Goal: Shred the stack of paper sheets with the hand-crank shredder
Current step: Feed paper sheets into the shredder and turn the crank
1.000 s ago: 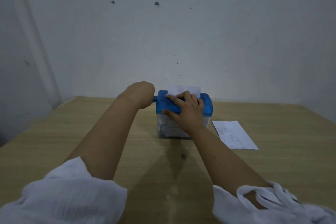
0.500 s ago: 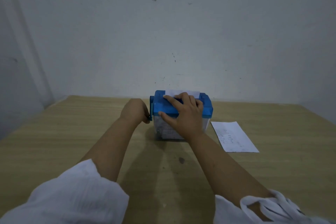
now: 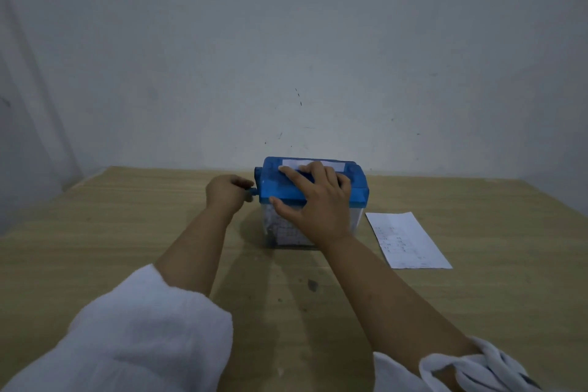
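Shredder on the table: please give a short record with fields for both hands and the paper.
shredder: blue lid, clear bin with shreds, on table
left hand: grips the crank on its left side
right hand: presses on the lid
sheet in slot: short white strip showing
loose sheet: flat on table, right of shredder, apart

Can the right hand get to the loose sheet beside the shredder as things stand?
Probably yes: the right hand rests on the shredder, the sheet lies just right of it, nothing between.
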A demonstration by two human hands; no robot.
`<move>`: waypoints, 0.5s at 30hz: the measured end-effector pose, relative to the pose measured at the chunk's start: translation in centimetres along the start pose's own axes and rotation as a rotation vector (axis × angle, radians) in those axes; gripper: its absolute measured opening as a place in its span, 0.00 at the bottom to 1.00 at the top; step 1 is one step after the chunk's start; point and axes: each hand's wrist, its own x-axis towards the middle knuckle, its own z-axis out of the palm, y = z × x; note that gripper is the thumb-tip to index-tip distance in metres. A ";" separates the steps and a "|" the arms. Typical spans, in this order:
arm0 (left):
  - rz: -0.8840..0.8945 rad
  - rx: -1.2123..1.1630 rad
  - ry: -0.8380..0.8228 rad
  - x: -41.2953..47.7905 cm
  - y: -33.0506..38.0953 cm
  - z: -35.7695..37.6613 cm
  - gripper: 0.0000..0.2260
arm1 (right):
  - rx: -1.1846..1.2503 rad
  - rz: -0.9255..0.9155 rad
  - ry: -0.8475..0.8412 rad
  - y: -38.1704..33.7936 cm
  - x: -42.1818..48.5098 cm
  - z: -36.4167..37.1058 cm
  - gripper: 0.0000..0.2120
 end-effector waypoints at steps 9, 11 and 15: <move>-0.472 -0.702 -0.314 -1.5 4.6 -0.1 0.26 | -0.002 0.010 -0.021 -0.2 0.1 -0.1 0.25; -0.395 -0.670 -0.325 -2.3 6.1 0.2 0.15 | 0.003 0.013 -0.026 -0.3 0.2 -0.1 0.25; -0.348 -0.465 -0.315 -3.3 6.7 0.5 0.15 | 0.003 0.018 -0.017 -0.3 0.2 -0.1 0.25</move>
